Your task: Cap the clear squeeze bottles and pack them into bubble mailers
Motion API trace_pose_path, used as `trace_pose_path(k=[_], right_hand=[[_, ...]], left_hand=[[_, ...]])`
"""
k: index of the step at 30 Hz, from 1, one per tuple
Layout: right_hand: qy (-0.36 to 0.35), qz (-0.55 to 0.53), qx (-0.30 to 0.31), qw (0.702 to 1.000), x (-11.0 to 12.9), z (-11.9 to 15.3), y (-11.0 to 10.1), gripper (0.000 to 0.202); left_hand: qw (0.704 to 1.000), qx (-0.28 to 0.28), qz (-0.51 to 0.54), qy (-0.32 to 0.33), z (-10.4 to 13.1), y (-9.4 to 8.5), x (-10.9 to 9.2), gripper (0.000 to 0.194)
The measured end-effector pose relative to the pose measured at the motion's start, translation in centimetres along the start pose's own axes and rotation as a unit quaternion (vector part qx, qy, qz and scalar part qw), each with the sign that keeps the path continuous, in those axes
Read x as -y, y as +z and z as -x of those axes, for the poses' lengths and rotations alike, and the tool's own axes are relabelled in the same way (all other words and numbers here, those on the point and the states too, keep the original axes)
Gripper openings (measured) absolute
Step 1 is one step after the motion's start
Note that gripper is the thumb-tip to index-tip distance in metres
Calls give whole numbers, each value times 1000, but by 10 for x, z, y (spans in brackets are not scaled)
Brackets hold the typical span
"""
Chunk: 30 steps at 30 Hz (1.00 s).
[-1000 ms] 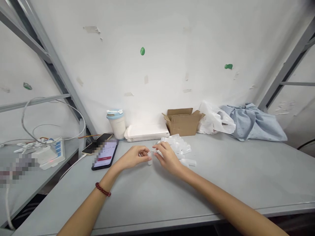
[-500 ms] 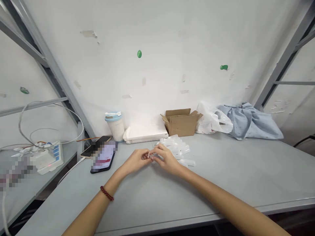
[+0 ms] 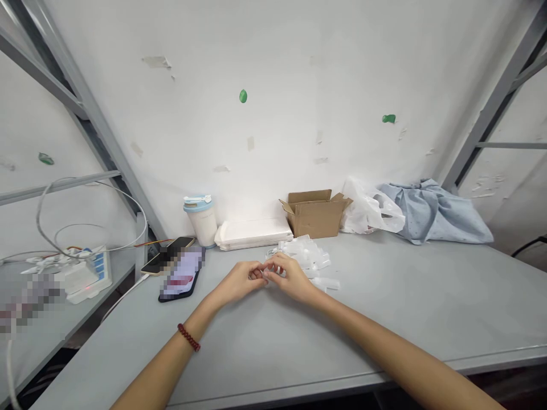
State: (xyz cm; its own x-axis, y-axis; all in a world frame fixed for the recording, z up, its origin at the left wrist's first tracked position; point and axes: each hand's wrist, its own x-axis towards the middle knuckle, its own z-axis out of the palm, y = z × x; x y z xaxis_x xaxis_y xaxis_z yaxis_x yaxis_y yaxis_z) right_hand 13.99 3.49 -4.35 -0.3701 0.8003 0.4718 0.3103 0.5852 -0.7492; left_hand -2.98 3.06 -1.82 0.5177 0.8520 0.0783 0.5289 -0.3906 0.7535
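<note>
My left hand [image 3: 240, 280] and my right hand [image 3: 291, 277] meet fingertip to fingertip over the middle of the grey table [image 3: 273, 341]. Both are closed in a pinch around something small and whitish, mostly hidden by the fingers; its kind cannot be made out. Just behind and right of my right hand lies a pile of small translucent white plastic pieces [image 3: 305, 252]. One loose plastic piece [image 3: 327, 283] rests beside my right wrist. A dark red beaded bracelet [image 3: 188, 337] circles my left wrist.
Along the wall stand a cup with a blue lid [image 3: 202, 222], a white paper stack [image 3: 255, 233], an open cardboard box [image 3: 317, 221], a white plastic bag [image 3: 370, 210] and a blue cloth bundle [image 3: 433, 213]. Two phones [image 3: 182, 279] lie left; a power strip [image 3: 92, 282] with cables sits further left.
My hands have come slightly closer together, and the small white thing between them, visible earlier as a thin bit, is now mostly covered. The view has shifted slightly.
</note>
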Motion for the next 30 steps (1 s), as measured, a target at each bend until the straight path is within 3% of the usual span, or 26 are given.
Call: trace_pose_path(k=[5, 10, 13, 16, 19, 23, 27, 30], right_hand=[[34, 1, 12, 999, 3, -1, -1, 9], [43, 9, 20, 999, -1, 0, -1, 11], [48, 8, 20, 999, -3, 0, -1, 10], [46, 6, 25, 999, -3, 0, -1, 10], [47, 3, 32, 998, -2, 0, -1, 10], [44, 14, 47, 998, -4, -1, 1, 15], [24, 38, 67, 997, -5, -1, 1, 17], [17, 53, 83, 995, -4, -1, 0, 11]], left_hand=[[999, 14, -6, -39, 1, -13, -1, 20], [983, -160, -14, -87, 10, -56, 0, 32], [979, -168, -66, -96, 15, -71, 11, 34], [984, -91, -93, -125, 14, -66, 25, 38], [987, -29, -94, -129, 9, -52, 32, 29], [992, 24, 9, -123, 7, -43, 16, 29], [990, -25, 91, -100, 9, -40, -11, 31], [990, -38, 102, -85, 7, -29, -19, 31]])
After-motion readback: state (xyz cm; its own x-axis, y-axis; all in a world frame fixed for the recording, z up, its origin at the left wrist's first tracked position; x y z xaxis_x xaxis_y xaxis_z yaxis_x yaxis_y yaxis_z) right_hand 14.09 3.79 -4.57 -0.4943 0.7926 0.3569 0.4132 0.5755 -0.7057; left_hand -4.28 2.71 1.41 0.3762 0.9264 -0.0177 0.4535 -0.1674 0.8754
